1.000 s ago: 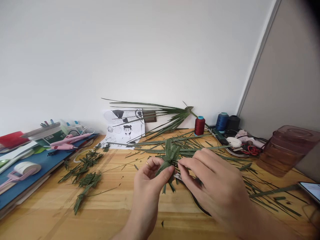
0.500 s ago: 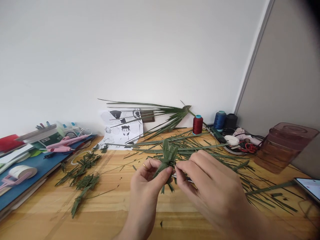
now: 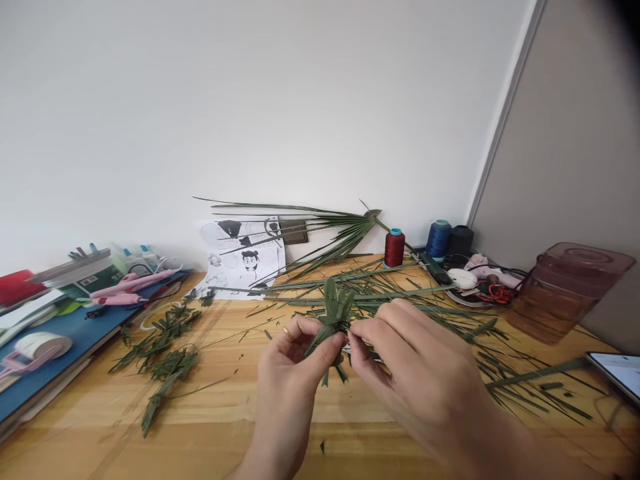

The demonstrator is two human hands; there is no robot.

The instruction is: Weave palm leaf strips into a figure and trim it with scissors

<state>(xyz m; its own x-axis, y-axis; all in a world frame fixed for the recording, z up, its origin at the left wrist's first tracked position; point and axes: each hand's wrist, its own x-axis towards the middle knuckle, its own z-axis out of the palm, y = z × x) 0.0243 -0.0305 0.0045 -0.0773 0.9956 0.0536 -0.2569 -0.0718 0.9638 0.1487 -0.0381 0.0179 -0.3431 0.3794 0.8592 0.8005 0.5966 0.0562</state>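
Between my hands, above the wooden table, is a small flower-like piece of folded green palm leaf. My left hand pinches it from the left between thumb and fingers, with a ring on one finger. My right hand is closed in a pinch at the piece's right side; whatever lies between its fingertips is too small to make out. Short leaf ends poke out below the left thumb. Several woven leaf pieces lie on the table to the left.
Loose leaf strips spread behind and right of my hands. A palm frond leans at the wall beside a printed sheet. Spools of red thread and blue thread, a pink jug, a phone and a pink glue gun stand around.
Almost nothing differs. Both hands keep their grip around the leaf piece, and the whole view has shifted very slightly.
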